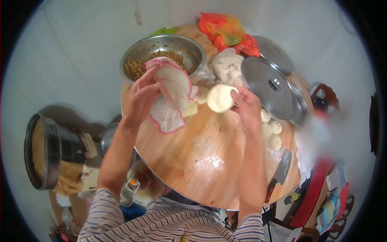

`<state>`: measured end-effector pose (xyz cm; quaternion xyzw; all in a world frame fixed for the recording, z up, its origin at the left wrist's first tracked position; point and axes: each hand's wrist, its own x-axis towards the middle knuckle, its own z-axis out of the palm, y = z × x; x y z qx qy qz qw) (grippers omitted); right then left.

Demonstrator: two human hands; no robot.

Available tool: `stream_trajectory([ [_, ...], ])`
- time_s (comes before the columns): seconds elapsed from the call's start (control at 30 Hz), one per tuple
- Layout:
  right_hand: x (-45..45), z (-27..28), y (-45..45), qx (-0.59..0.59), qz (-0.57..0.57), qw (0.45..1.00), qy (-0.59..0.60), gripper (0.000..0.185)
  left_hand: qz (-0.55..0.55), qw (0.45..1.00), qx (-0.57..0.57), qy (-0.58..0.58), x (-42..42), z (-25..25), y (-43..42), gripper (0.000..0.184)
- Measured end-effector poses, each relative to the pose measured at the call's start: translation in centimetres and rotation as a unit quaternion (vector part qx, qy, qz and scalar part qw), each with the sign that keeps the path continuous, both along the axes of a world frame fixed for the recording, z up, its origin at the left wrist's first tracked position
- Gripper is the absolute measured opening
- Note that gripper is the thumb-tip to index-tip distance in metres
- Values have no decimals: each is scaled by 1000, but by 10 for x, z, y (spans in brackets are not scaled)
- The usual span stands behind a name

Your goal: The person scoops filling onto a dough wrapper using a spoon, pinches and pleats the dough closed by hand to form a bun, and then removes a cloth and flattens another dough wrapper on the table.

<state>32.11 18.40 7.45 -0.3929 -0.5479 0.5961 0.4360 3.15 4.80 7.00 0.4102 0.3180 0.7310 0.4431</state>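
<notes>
Striped shirt (173, 218) fills six o'clock, nearest my camera, both forearms reaching up over the round wooden table (189, 161). At ten to eleven o'clock I have the left hand (141, 99) gripping a white cloth with pink edging (171, 80), pinched near its top; the cloth hangs partly in front of the metal bowl (195, 50). Bowl holds chopped filling (135, 69), eleven o'clock. Right hand (246, 105), two o'clock, closed on the edge of a flat dough round (221, 98), thumb on top, held up off the table. Two more dough pieces (190, 109) show just beside the cloth, near mid-view. Large dough lump (227, 66) at one o'clock; red and yellow plastic bags (221, 26) beyond it. Metal lid (262, 86) with a round knob at two o'clock. Small pleated buns (275, 142) clustered at three o'clock, near the right forearm. Cleaver (283, 166) at four o'clock, close to the table edge, handle toward five. Loose flour (209, 161) just off six o'clock from centre. Tall dark pot (50, 149) at nine, off the table.
</notes>
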Motion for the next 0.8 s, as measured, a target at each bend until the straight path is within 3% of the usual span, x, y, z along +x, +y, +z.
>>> stream_trajectory([
  [0.07,34,2,-23,10,71,994,-80,26,2,1000,-14,-3,11,1,7,72],
  [0.2,70,3,-75,-110,129,983,-68,26,-95,978,-28,182,56,5,32,62],
  [0.23,78,-12,-79,-133,164,976,-48,27,-98,979,-32,175,71,2,44,62],
  [0.3,82,-29,-92,-175,192,964,-54,30,-196,885,62,417,91,-6,61,50],
  [0.33,84,-45,-99,-179,190,964,-55,30,-200,886,60,415,94,-17,60,50],
  [0.43,99,-81,-119,51,85,951,-294,41,-82,886,21,457,96,-39,42,48],
  [0.57,109,-88,-146,23,4,943,-332,44,-96,874,-99,466,101,-47,-17,49],
  [0.63,93,-74,-164,31,40,886,-461,45,-173,812,-5,558,113,-60,-41,56],
  [0.73,84,-72,-174,91,50,844,-526,46,-234,766,-6,599,132,-74,-69,60],
  [0.77,87,-76,-171,91,50,845,-525,46,-234,765,-7,600,136,-81,-78,60],
  [0.8,96,-83,-166,102,51,844,-524,48,-191,729,29,656,141,-89,-87,62],
])
